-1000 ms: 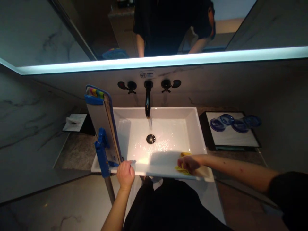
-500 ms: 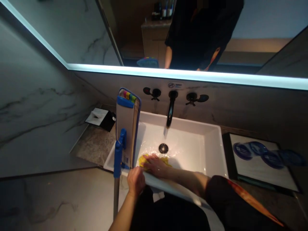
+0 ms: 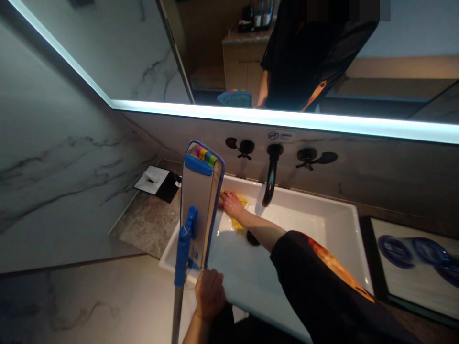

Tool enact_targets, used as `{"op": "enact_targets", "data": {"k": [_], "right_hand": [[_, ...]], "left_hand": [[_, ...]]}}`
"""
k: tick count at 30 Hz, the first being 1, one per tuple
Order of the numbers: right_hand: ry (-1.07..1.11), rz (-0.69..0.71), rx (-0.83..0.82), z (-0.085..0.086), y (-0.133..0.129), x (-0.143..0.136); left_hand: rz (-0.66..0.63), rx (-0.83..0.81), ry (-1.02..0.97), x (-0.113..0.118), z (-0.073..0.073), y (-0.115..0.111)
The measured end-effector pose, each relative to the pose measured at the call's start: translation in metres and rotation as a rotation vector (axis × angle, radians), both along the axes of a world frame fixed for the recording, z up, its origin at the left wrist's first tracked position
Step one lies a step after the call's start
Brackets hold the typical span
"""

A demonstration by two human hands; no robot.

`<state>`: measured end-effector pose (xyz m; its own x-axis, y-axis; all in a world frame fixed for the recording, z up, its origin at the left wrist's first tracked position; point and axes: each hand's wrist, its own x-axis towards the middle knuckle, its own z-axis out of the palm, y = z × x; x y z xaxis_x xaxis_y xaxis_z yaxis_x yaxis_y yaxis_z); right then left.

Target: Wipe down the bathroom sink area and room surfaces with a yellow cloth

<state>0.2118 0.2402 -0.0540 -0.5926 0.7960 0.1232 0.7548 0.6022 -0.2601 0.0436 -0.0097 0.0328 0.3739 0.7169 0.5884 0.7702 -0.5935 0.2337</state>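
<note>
My right hand [image 3: 232,204] presses a wet yellow cloth [image 3: 238,225] against the back left part of the white sink [image 3: 322,229]. Part of the cloth trails below the palm, and the mop head hides some fingertips. By the sink's front left rim, my left hand [image 3: 210,292] is closed, just under the lower end of the mop head; what it grips is hidden. A flat mop [image 3: 201,205] with a blue joint and grey pole stands upright left of that hand, its head in front of the sink's left side. My right forearm partly covers the black drain [image 3: 253,238].
A black faucet [image 3: 271,177] juts from the wall between two black handles, under a lit mirror [image 3: 229,111]. On the left counter sits a tissue box [image 3: 154,181]. At right, a tray [image 3: 401,282] holds blue-rimmed clear items.
My right hand has moved with the yellow cloth from the sink's front, near the drain, to its back left. The view has shifted slightly; my left hand stays near the front rim.
</note>
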Motion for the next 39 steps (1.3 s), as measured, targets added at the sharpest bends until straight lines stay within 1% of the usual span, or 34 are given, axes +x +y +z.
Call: {"op": "enact_targets", "data": {"k": [2, 4, 6, 8, 11, 14, 16, 17, 19, 20, 22, 25, 28, 31, 33, 36, 39], "right_hand": [[-0.024, 0.001, -0.009, 0.002, 0.000, 0.037], [-0.048, 0.028, -0.034, 0.002, -0.010, 0.075], [-0.077, 0.006, -0.057, 0.001, -0.032, 0.109], [-0.112, -0.083, -0.080, 0.000, -0.065, 0.133], [-0.124, -0.220, -0.116, -0.001, -0.124, 0.148], [-0.082, -0.272, -0.126, -0.006, -0.181, 0.149], [-0.074, -0.238, -0.156, -0.007, -0.209, 0.153], [-0.082, -0.192, -0.180, -0.006, -0.220, 0.158], [-0.125, -0.075, -0.230, -0.001, -0.235, 0.172], [-0.161, -0.045, -0.248, 0.003, -0.240, 0.181], [-0.249, -0.072, -0.274, 0.011, -0.243, 0.199], [-0.344, -0.242, -0.307, 0.026, -0.231, 0.222], [-0.351, -0.365, -0.346, 0.045, -0.200, 0.241], [-0.369, -0.366, -0.333, 0.070, -0.166, 0.260], [-0.396, -0.350, -0.312, 0.085, -0.151, 0.272], [-0.438, -0.377, -0.309, 0.101, -0.147, 0.285], [-0.547, -0.430, -0.306, 0.106, -0.159, 0.285]], "left_hand": [[-0.008, 0.006, 0.009, -0.001, -0.002, 0.000], [-0.012, 0.003, 0.014, -0.001, -0.003, 0.000], [-0.014, 0.002, 0.010, -0.001, -0.004, 0.000], [-0.020, 0.006, 0.000, -0.002, -0.005, 0.001], [-0.041, 0.017, -0.002, -0.004, -0.007, 0.001], [-0.051, 0.012, 0.033, -0.007, -0.012, 0.001], [-0.051, -0.004, 0.054, -0.009, -0.015, 0.001], [-0.046, -0.006, 0.054, -0.009, -0.015, 0.001], [-0.035, -0.003, 0.040, -0.008, -0.015, 0.002], [-0.026, -0.001, 0.033, -0.007, -0.014, 0.002], [-0.009, -0.005, 0.029, -0.005, -0.012, 0.003], [0.006, 0.006, 0.006, -0.004, -0.008, 0.003], [0.012, -0.029, -0.012, -0.003, -0.007, 0.004], [0.004, -0.059, -0.034, -0.004, -0.006, 0.005], [-0.013, -0.049, -0.022, -0.004, -0.007, 0.005], [-0.020, -0.047, 0.052, -0.006, -0.008, 0.006], [-0.014, -0.054, 0.091, -0.008, -0.009, 0.006]]}}
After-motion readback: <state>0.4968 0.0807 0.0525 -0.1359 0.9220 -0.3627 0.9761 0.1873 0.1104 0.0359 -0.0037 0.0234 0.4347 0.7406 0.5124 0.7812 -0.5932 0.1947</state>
